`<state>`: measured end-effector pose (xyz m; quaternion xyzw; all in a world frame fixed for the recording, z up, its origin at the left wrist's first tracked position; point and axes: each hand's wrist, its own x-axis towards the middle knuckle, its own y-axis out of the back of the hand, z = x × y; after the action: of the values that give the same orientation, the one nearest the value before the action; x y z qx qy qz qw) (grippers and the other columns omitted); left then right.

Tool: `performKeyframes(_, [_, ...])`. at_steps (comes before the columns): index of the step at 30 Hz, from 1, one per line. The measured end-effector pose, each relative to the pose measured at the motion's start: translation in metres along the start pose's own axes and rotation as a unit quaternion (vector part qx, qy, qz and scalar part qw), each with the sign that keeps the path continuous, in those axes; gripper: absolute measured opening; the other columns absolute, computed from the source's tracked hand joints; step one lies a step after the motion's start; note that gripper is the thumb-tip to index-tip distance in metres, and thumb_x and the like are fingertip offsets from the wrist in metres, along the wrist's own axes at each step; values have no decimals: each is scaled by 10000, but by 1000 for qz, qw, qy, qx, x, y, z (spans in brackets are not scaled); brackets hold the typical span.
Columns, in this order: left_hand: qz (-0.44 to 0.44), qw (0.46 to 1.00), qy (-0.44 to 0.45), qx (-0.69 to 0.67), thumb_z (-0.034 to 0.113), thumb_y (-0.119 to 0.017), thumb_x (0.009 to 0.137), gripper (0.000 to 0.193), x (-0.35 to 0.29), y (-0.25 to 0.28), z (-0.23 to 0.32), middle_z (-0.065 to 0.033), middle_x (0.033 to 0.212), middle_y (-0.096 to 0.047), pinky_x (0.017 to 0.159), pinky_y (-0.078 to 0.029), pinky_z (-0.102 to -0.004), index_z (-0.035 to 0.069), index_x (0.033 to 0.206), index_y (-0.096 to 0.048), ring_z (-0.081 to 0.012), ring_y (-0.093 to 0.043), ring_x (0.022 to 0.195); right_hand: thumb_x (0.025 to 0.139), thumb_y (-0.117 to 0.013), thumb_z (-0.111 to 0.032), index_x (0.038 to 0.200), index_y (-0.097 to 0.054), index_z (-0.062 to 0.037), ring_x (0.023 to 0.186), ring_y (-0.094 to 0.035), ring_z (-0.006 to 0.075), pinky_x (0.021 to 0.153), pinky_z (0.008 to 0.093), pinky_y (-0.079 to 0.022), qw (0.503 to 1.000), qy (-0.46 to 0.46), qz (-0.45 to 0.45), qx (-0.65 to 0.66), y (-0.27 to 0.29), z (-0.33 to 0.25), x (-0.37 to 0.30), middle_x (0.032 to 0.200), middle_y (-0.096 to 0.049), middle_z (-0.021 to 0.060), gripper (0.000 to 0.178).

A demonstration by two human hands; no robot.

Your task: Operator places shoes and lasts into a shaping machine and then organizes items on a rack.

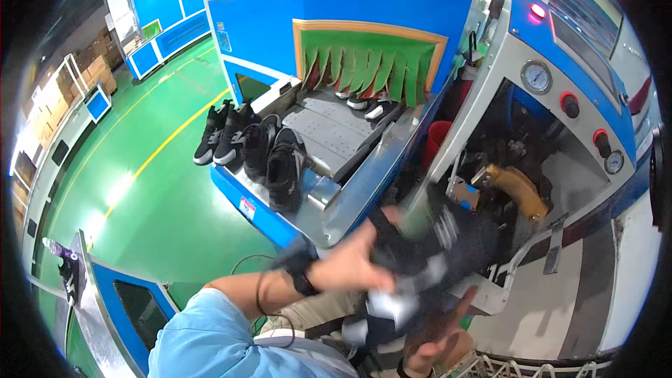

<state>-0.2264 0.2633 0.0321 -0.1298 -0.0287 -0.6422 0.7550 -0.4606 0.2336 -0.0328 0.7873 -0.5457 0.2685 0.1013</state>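
My left hand [353,262], with a dark band at the wrist, grips a black shoe [448,234] with white marks, smeared by motion. Below it, a white and dark patch is too blurred to tell whether it is a second shoe. Beneath the shoe is my right hand [441,346], its fingers stretched apart; whether it touches the shoe I cannot tell. Several black sneakers [285,168] with pale soles stand in a row at the near-left corner of the conveyor outlet [325,126]. More shoes [360,101] show under the green strip curtain [367,66].
At right stands a grey and blue machine [483,133] with gauges, red knobs, a lit red lamp and a yellow-brown curved part [518,189] inside. A red bin [437,138] sits between the machines. A wire basket [525,367] is at the lower edge. Green floor [168,189] lies left.
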Motion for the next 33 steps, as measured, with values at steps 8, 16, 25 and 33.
performKeyframes(8, [-116,966,183,-141,179,-898,723,839,-77,-88,-62,-99,1291,-613,1068,-429,-338,-25,1397,-442,-175,-545,1214,761,-711,-452,1532,-224,51,1286,-476,332,1084,490,-384,970,-168,94,-145,20,-46,-44,1448,-409,242,1041])
performKeyframes(16, [-65,897,-45,435,463,-593,934,480,-64,-86,-77,-209,809,-595,704,-508,-494,-15,896,-583,-414,-619,792,726,-788,-262,1563,-193,71,1384,-395,314,1165,428,-297,937,-69,39,-339,52,-40,-50,1518,-357,213,1079])
performKeyframes(25, [-27,983,117,138,304,-451,1055,402,-8,-55,-38,-187,712,-610,649,-490,-416,-18,895,-631,-336,-621,670,710,-727,-144,1484,-411,36,1282,-529,257,1110,361,-387,956,-169,188,147,77,-67,35,1422,-530,131,855])
performKeyframes(33, [-257,918,14,301,382,-615,967,373,-29,-55,-84,-153,881,-679,746,-534,-459,27,894,-703,-375,-657,837,828,-667,30,1534,-270,103,1335,-483,206,1131,325,-347,958,-172,-24,-228,53,-129,185,1473,-483,180,814])
